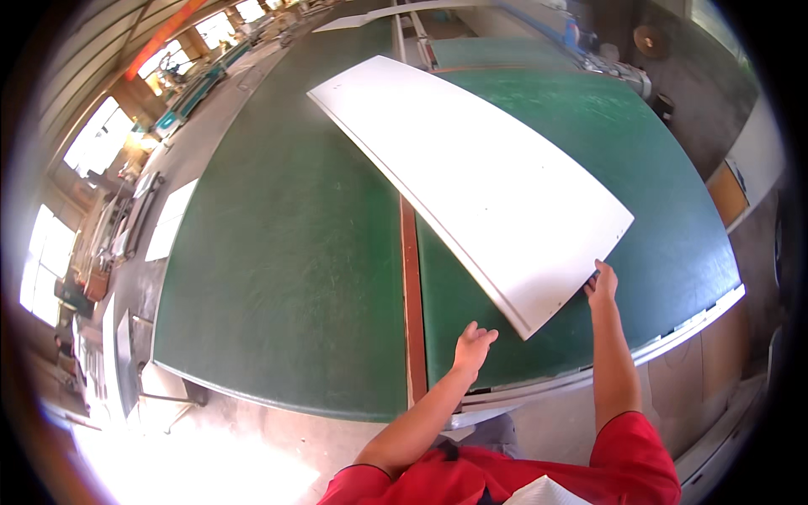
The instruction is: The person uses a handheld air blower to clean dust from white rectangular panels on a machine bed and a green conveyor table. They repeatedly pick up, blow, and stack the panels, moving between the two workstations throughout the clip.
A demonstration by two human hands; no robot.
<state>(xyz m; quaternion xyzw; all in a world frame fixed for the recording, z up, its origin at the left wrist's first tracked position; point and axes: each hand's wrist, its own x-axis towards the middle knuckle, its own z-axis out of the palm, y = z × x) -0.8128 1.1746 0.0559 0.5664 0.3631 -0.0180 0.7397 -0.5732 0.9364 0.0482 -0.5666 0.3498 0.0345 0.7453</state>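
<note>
A long white panel (475, 172) lies aslant over the green table, running from the far left towards me at the right. One long edge has a groove or lip along it, and a few small dark holes dot its face. At its near short edge, my right hand (602, 284) grips the panel, with the thumb on top and the fingers partly hidden at the edge. Short of the panel's near left corner, my left hand (474, 347) hovers apart from it, holding nothing, its fingers loosely spread.
The green table (295, 252) has a reddish-brown strip (411, 295) down its middle and a pale rail (682, 326) along the near right edge. More white sheets (345, 23) lie at the far end. Machines and a white board (172, 220) stand to the left, a motor (619, 69) at the far right.
</note>
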